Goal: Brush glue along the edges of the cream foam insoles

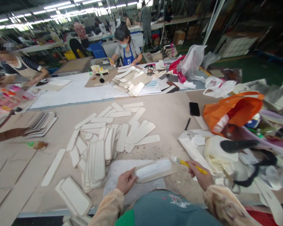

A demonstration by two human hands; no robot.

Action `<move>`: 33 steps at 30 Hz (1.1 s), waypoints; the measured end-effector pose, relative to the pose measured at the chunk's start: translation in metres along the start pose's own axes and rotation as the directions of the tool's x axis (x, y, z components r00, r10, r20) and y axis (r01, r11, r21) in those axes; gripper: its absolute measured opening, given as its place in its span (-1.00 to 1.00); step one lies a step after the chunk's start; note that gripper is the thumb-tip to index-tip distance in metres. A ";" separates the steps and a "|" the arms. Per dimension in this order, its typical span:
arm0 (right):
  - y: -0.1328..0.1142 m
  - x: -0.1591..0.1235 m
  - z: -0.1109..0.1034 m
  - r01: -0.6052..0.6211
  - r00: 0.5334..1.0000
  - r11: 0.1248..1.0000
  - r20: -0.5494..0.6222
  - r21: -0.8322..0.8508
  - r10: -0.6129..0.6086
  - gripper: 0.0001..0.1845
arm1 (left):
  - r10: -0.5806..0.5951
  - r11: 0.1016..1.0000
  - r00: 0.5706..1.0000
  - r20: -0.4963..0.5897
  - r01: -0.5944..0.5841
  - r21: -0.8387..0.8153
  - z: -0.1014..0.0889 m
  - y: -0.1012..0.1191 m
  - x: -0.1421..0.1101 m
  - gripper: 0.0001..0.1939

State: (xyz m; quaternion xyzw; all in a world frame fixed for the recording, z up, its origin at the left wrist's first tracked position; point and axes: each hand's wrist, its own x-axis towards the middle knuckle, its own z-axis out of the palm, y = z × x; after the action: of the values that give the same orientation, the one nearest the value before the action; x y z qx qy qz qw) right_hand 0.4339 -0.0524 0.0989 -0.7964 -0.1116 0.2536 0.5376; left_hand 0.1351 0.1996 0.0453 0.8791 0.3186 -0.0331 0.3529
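Observation:
My right hand (201, 174) grips the yellow handle of a paintbrush (190, 164). The white-coated bristles are at the right end of a rounded beige panel (153, 170) with a narrower white strip (153, 169) on it, which looks wet. At the panel's left end, my left hand (126, 181) pinches the edge between thumb and fingers. Beneath the panel lies a pale sheet (118, 169) on the brown-covered table. Just left of my left hand, a fanned stack of cream rounded panels (99, 160) overlaps many loose cream strips (94, 125).
Right of my right hand are a white jug-like container with a dark handle (238, 146), scissors (232, 182) and an orange bag (233, 110). A phone (194, 109) lies farther back. Brown stacked pieces (25, 125) stand left. A masked co-worker (127, 50) sits across the table.

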 end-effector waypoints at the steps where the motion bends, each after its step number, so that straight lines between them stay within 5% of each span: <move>1: -0.001 0.001 0.000 -0.004 1.000 1.000 -0.015 0.024 0.005 -0.51 | 0.003 1.000 1.000 -0.027 -0.003 0.002 -0.004 0.000 0.004 -0.49; 8: -0.003 -0.002 0.004 0.022 0.994 0.997 -0.107 0.071 -0.015 -0.50 | 0.025 0.978 0.978 -0.209 0.020 0.208 -0.037 0.004 0.072 -0.64; 18: 0.000 -0.006 0.013 0.115 0.958 0.990 -0.271 0.081 -0.090 -0.54 | 0.126 0.898 0.991 -0.038 -0.098 0.428 -0.058 0.036 0.190 -0.59; 27: 0.005 -0.008 0.017 0.103 0.967 0.992 -0.243 0.078 -0.081 -0.55 | 0.055 0.868 0.992 0.115 -0.105 0.485 -0.069 0.038 0.206 -0.84; 33: -0.004 -0.010 0.024 0.178 0.957 0.983 -0.239 0.042 -0.163 -0.57 | 0.052 0.878 0.989 0.136 -0.110 0.466 -0.084 0.046 0.206 -0.69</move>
State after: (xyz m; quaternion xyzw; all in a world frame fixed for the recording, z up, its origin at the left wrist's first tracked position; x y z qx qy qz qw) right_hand 0.4138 -0.0361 0.0986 -0.7909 -0.1075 0.1138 0.5916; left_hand 0.3121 0.3390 0.0778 0.9475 0.2421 -0.1474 0.1479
